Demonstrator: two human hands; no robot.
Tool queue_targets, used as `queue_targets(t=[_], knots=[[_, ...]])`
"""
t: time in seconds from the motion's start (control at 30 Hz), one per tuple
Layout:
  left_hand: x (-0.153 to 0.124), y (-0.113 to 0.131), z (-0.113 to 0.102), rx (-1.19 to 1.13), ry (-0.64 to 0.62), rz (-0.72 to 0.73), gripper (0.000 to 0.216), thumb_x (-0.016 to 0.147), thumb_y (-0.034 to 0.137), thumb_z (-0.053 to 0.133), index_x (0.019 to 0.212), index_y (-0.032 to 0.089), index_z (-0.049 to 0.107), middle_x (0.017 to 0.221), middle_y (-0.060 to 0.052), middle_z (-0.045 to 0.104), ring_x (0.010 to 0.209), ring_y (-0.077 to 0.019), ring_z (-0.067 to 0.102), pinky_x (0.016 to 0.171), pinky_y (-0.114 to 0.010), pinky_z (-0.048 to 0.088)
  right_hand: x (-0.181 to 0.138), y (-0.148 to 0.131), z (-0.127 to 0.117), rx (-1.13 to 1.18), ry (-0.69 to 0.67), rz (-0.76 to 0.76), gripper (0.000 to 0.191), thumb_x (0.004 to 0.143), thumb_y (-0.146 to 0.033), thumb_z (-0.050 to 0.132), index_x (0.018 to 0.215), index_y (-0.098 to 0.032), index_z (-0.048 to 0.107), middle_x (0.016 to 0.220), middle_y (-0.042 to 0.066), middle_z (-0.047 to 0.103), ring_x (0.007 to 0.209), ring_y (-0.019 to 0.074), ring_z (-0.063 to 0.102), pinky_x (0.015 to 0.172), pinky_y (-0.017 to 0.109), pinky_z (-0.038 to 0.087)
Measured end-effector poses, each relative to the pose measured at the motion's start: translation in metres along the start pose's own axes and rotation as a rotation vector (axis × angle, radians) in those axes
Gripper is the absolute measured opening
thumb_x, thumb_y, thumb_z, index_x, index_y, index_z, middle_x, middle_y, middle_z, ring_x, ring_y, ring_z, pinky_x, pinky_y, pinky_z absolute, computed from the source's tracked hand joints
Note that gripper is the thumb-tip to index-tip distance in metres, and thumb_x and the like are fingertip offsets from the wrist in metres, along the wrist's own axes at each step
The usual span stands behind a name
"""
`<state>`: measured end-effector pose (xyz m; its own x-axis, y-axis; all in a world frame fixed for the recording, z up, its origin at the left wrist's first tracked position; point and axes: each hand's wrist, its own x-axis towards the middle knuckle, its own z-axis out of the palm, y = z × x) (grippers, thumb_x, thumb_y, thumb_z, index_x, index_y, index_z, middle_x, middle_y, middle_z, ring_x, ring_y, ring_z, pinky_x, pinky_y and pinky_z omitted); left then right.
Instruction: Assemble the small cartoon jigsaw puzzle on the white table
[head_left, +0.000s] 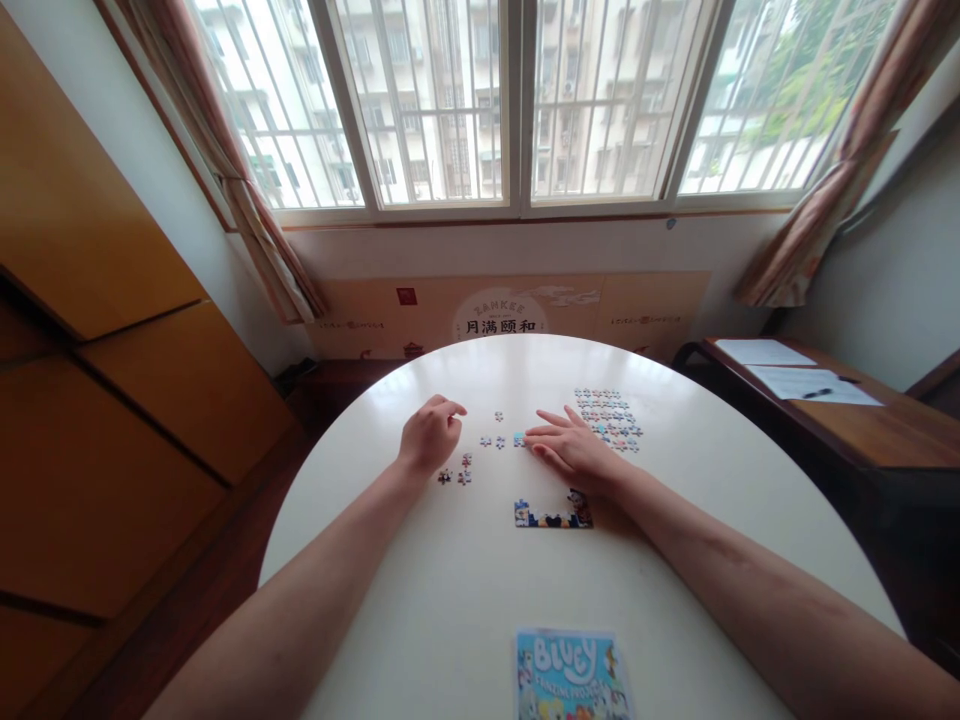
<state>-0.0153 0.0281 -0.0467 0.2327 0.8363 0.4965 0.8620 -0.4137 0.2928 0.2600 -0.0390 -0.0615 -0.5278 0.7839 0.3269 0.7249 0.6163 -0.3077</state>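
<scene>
My left hand (431,436) is on the left part of the white round table (480,590), its fingers curled in with the index finger poking right. Whatever is in it, if anything, is hidden. Below it lie loose jigsaw pieces (465,477). My right hand (576,449) rests with fingers spread, fingertips at a blue-topped jigsaw piece (519,440). A few single pieces (500,442) lie between both hands. Nearer to me is a partly joined puzzle section (553,521), its bottom edge and sides put together. Several pieces in rows (604,405) lie behind my right hand.
A blue Bluey picture sheet (571,675) lies at the table's near side. To the right, a wooden desk (900,420) holds papers (814,385) and a dark pen-like item. Behind the table are a printed board (360,310) and barred windows. Wooden cabinets (135,480) stand left.
</scene>
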Motion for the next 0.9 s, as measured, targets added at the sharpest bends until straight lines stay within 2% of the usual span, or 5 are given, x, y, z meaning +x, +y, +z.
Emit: queue_targets(t=[0.33,0.5,0.6,0.73,0.9], knots=[[-0.002,0.001,0.003,-0.017,-0.072,0.024,0.031,0.083,0.009,0.052,0.091,0.022,0.078,0.102,-0.003,0.073,0.082,-0.0194,0.067,0.078,-0.031,0.053,0.0,0.004,0.002,0.043,-0.05,0.018,0.045,0.106,-0.039,0.031,0.119,-0.031,0.073,0.134,0.004,0.068,0.143,0.0361,0.043,0.116,0.075,0.016],[-0.004,0.001,0.006,-0.05,-0.161,0.204,0.032,0.084,0.009,0.053,0.098,0.023,0.079,0.102,-0.005,0.072,0.093,-0.0221,0.066,0.088,-0.035,0.054,0.001,0.005,0.003,0.048,-0.051,0.022,0.046,0.106,-0.041,0.03,0.117,-0.032,0.074,0.133,0.005,0.069,0.143,0.0354,0.043,0.116,0.074,0.016],[-0.004,-0.001,0.011,-0.043,-0.232,0.31,0.034,0.088,0.012,0.055,0.107,0.025,0.079,0.11,-0.006,0.072,0.101,-0.0243,0.063,0.095,-0.04,0.053,0.001,0.004,0.002,0.049,-0.052,0.025,0.047,0.107,-0.041,0.03,0.117,-0.031,0.074,0.132,0.005,0.069,0.143,0.0352,0.044,0.116,0.073,0.015],[-0.005,-0.003,0.015,0.009,-0.31,0.349,0.032,0.091,0.016,0.057,0.11,0.031,0.079,0.122,-0.006,0.069,0.11,-0.027,0.06,0.098,-0.044,0.051,0.001,0.003,0.001,0.047,-0.057,0.025,0.047,0.107,-0.041,0.03,0.117,-0.029,0.075,0.131,0.006,0.07,0.143,0.0356,0.044,0.116,0.073,0.016],[-0.004,-0.004,0.014,0.004,-0.31,0.352,0.027,0.091,0.017,0.06,0.102,0.03,0.081,0.118,-0.006,0.07,0.11,-0.0264,0.06,0.098,-0.043,0.051,0.0,0.002,0.002,0.038,0.003,0.006,0.046,0.107,-0.039,0.031,0.113,-0.027,0.075,0.127,0.007,0.072,0.141,0.0345,0.046,0.117,0.071,0.017]])
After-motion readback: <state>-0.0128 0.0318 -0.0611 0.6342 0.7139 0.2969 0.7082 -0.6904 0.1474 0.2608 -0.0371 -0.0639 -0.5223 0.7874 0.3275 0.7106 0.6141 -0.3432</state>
